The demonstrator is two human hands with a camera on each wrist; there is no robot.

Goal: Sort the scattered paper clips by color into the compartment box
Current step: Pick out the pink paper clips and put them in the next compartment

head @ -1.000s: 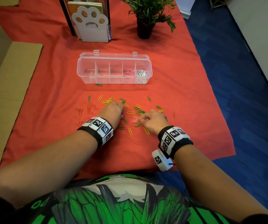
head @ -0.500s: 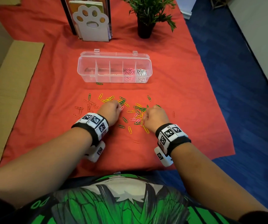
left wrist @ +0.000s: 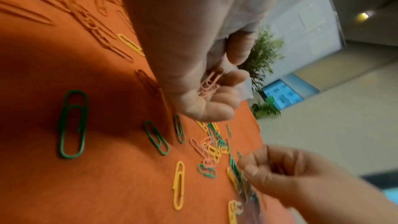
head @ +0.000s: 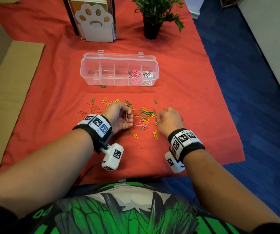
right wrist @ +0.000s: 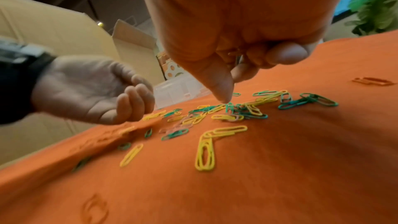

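Green, yellow, pink and orange paper clips [head: 144,118] lie scattered on the red cloth in front of a clear compartment box [head: 90,76]. Its fourth cell holds pink clips [head: 134,76] and its right end cell holds white clips [head: 147,76]. My left hand [head: 129,119] is turned palm inward at the left of the pile, its curled fingers cupping a few pink clips [left wrist: 210,83]. My right hand [head: 160,118] is curled at the right of the pile with green clips [left wrist: 243,178] pinched in its fingers, the thumb [right wrist: 221,88] pointing down at the heap.
One green clip [head: 103,86] lies against the box's front. A paw-shaped book stand [head: 96,22] and a potted plant [head: 153,29] stand behind the box. Cardboard [head: 9,81] lies at the left. The cloth's right edge drops to blue floor [head: 254,98].
My left hand has rolled from palm-down to palm inward, baring the pink clips it holds. My right hand has shifted a little forward and right over the pile.
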